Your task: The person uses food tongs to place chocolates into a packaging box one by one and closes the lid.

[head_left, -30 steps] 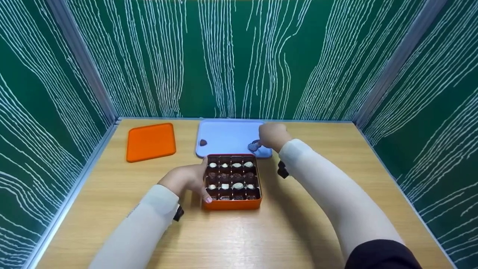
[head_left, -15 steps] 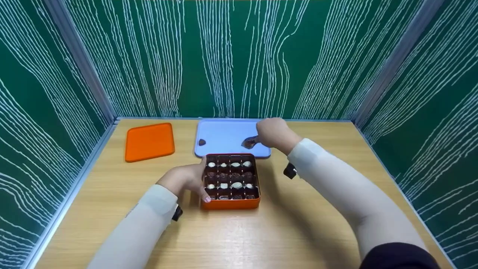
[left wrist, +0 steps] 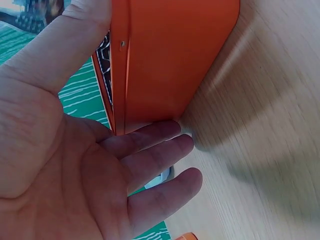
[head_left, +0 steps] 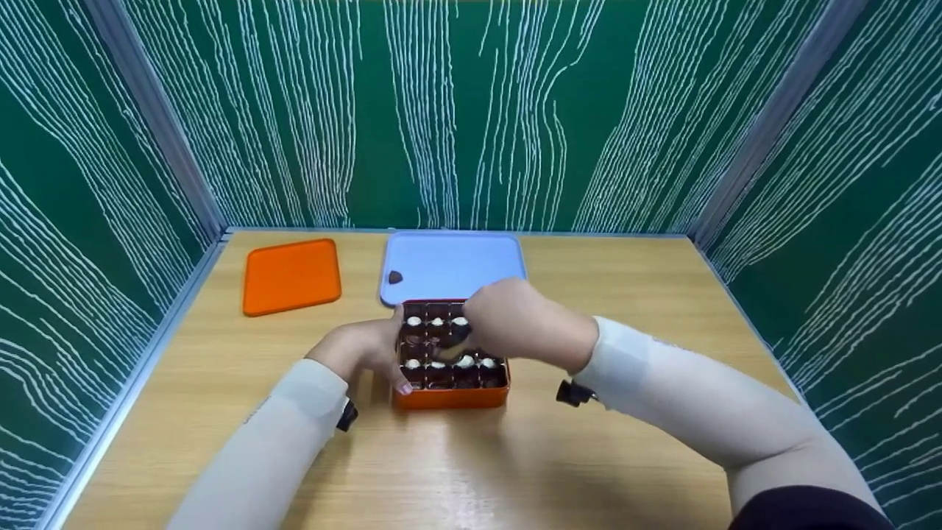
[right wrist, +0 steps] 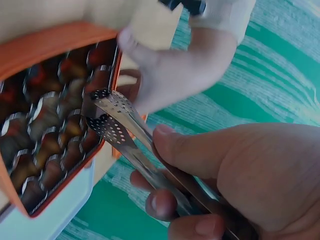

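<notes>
An orange tin box [head_left: 450, 399] of chocolates in a divided tray stands mid-table. My left hand [head_left: 358, 350] holds its left side, thumb at the near corner and fingers toward the far corner; in the left wrist view the other fingers [left wrist: 165, 197] lie extended beside the wall. My right hand [head_left: 526, 324] is above the box's right part and hides several compartments. It grips metal tongs [right wrist: 135, 122] with perforated tips, which hover over the chocolates. The tips stand slightly apart; blur keeps me from telling whether anything is between them.
Behind the box lies a light blue tray [head_left: 456, 258] with one dark chocolate [head_left: 395, 277] near its left edge. An orange lid [head_left: 292, 277] rests on the table at the back left. Green walls with white lines [head_left: 456, 110] enclose the table's back and sides.
My right hand has brought the tongs from above the blue tray toward me, over the box. The left hand keeps its hold on the box.
</notes>
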A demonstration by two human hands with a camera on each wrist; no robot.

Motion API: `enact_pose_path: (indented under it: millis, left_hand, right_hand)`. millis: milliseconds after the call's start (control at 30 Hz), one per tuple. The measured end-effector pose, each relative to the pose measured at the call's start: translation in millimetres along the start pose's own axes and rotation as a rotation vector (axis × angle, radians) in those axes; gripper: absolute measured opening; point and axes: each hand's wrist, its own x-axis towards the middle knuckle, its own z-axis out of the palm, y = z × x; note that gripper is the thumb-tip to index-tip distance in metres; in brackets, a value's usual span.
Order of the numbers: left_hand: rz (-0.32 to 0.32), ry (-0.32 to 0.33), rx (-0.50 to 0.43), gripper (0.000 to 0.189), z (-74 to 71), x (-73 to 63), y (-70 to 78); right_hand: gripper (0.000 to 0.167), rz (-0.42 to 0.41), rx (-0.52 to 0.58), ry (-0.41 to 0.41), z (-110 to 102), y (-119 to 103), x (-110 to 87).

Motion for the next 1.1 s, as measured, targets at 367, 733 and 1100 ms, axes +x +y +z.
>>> enact_pose_path:
  millis: [367,733,1100]
  left_hand:
    - [-0.017,-0.011,-0.013,0.171,-0.1,0.1,1.3]
    - [0.004,-0.002,0.012,0.167,0.9,3.1,-1.2]
    - [0.008,0.0,-0.01,0.168,0.2,2.8,-3.1]
  right_hand:
    - [0.058,-0.052,-0.164,-0.071,15,-26,18.0]
    - [0.028,-0.162,-0.402,-0.093,26,-52,33.1]
    - [0.068,-0.169,-0.334,-0.108,5,-45,27.3]
